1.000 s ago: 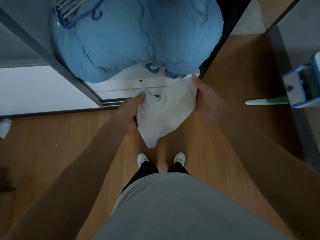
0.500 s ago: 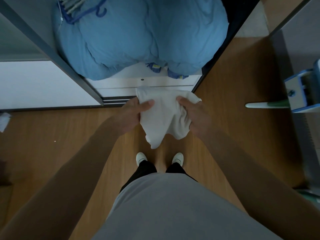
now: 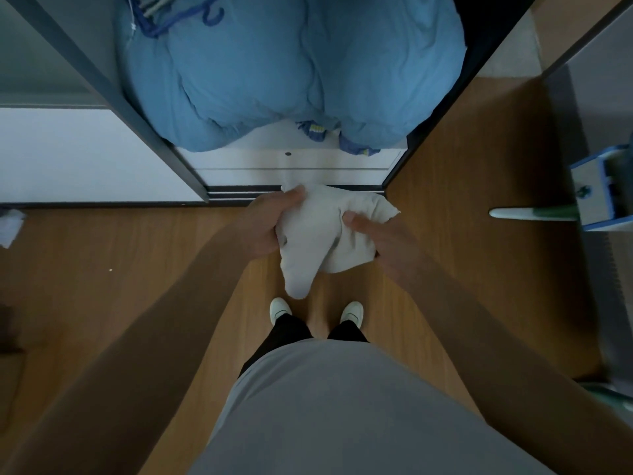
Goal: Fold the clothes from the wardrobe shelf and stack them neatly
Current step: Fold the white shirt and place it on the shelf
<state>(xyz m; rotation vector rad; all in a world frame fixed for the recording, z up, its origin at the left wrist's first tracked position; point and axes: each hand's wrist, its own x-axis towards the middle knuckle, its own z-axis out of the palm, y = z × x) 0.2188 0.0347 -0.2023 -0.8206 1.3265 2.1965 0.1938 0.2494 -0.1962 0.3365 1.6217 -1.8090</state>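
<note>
A small white garment hangs bunched between both hands, in the air in front of the open wardrobe, its loose end drooping toward my shoes. My left hand grips its left edge, thumb on top at the upper corner. My right hand holds the right side, thumb pressed across the cloth and fingers underneath. A corner of the cloth sticks out past my right hand toward the wardrobe.
A big blue duvet fills the wardrobe shelf, with blue hangers at its top left. The grey sliding door frame runs diagonally at left. A blue and white mop holder stands at right. A paper scrap lies on the wood floor.
My hands have come closer together, folding the spread white garment into a bunch. My right hand moved left and down across the cloth.
</note>
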